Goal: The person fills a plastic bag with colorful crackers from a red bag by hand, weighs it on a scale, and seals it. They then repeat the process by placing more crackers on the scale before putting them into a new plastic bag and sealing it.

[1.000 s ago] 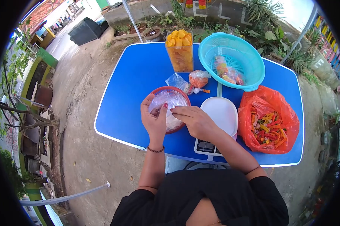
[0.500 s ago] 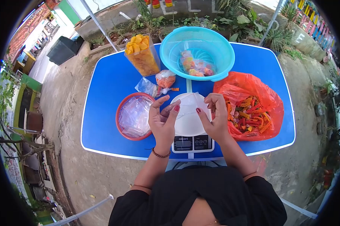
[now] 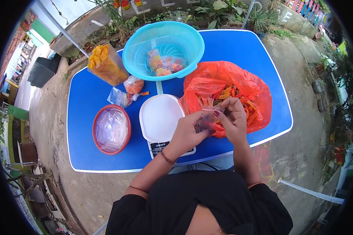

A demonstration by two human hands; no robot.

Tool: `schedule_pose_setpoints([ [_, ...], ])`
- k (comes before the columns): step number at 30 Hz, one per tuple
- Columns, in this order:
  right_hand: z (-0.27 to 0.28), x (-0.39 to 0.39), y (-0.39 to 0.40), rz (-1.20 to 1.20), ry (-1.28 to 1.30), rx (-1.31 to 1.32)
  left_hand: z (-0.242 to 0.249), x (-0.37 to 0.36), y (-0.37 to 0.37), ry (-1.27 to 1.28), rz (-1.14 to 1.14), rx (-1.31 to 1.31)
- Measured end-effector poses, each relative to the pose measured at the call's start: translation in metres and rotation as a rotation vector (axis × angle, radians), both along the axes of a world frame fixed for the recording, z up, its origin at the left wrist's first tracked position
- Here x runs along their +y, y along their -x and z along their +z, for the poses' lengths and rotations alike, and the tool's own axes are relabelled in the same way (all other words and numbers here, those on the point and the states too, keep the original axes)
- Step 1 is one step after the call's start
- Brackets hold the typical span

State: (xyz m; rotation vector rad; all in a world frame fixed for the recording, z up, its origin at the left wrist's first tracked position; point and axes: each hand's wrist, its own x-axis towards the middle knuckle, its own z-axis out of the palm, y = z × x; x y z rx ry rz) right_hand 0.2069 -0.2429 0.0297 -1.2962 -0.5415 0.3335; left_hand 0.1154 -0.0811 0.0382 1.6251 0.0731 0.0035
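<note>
Between both hands is a small clear plastic bag, held over the near left edge of a red plastic bag of orange, red and yellow snack pieces. My left hand has its fingers closed on the bag's left side. The fingers of my right hand pinch its upper right edge. To the left of my hands stands a white kitchen scale with a bare plate.
A turquoise basket with filled packets is at the back. Left of it stands a container of yellow chips. Small knotted bags lie below. A red basket of clear bags is on the left of the blue table.
The view has shifted right, so the table's things appear further left. Both hands have moved from above the scale to the red bag's edge, bringing the clear bag along.
</note>
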Motion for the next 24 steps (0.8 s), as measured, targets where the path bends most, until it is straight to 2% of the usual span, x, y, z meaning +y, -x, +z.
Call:
schedule_pose_setpoints([
  [1, 0.000, -0.004, 0.000, 0.020, 0.052, -0.006, 0.000, -0.004, -0.002, 0.051, 0.015, 0.008],
  [4, -0.003, -0.003, 0.002, -0.119, -0.088, -0.066, -0.005, -0.014, -0.009, 0.197, 0.078, 0.004],
  [7, -0.017, -0.012, 0.001, -0.201, -0.190, 0.026, -0.022, -0.018, -0.017, 0.314, 0.176, -0.070],
  [10, -0.010, -0.013, 0.005, -0.243, -0.014, 0.015, -0.027, -0.020, -0.020, 0.349, 0.248, -0.133],
  [13, -0.014, -0.017, 0.006, -0.183, 0.090, -0.052, -0.025, -0.018, -0.022, 0.333, 0.274, -0.127],
  [16, -0.008, -0.017, 0.007, -0.179, 0.275, -0.262, -0.019, -0.017, -0.021, 0.370, 0.291, -0.101],
  [19, -0.010, -0.017, 0.006, -0.102, 0.400, -0.366, -0.023, -0.013, -0.020, 0.361, 0.298, -0.108],
  [22, -0.013, -0.017, 0.007, -0.065, 0.369, -0.262, -0.026, -0.008, -0.018, 0.349, 0.293, -0.072],
  [24, -0.012, -0.020, 0.005, -0.011, 0.421, -0.322, -0.023, -0.006, -0.017, 0.310, 0.285, -0.011],
])
